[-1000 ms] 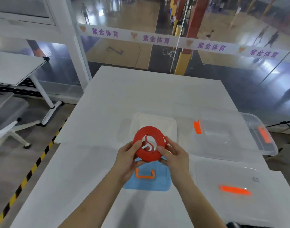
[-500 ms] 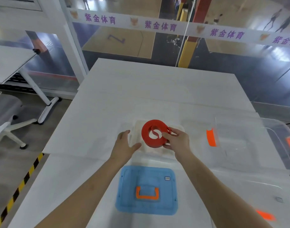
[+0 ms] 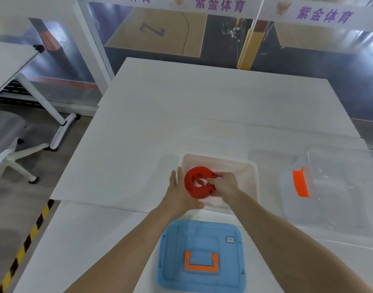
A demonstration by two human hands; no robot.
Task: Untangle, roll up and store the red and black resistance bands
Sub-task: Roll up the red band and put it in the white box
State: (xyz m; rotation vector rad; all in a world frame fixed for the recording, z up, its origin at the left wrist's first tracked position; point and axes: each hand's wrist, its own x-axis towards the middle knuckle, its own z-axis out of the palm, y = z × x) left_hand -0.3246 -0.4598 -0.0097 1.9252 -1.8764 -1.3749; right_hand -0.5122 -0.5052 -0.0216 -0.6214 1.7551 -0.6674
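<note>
One rolled red band [image 3: 199, 185], moved from above the blue lid [image 3: 202, 235] into the clear box [image 3: 252, 172] (storing nearly done), right hand [image 3: 224, 185] fingers pinching it, left hand [image 3: 179, 195] fingers straight alongside

The left forearm [image 3: 126, 246] and the right forearm [image 3: 287, 233], both bare, reached from the near edge of the view and converged on the rolled red band [image 3: 199, 188]. The left hand [image 3: 178, 194] lay against the left side of the roll, its 4 fingers straight and close together, pointing away from the person, and its thumb stretched under the roll's near edge. The right hand [image 3: 224, 186] was at the roll's right side, its fingers curled and pinching the roll at the far rim and by the central hole.
</note>
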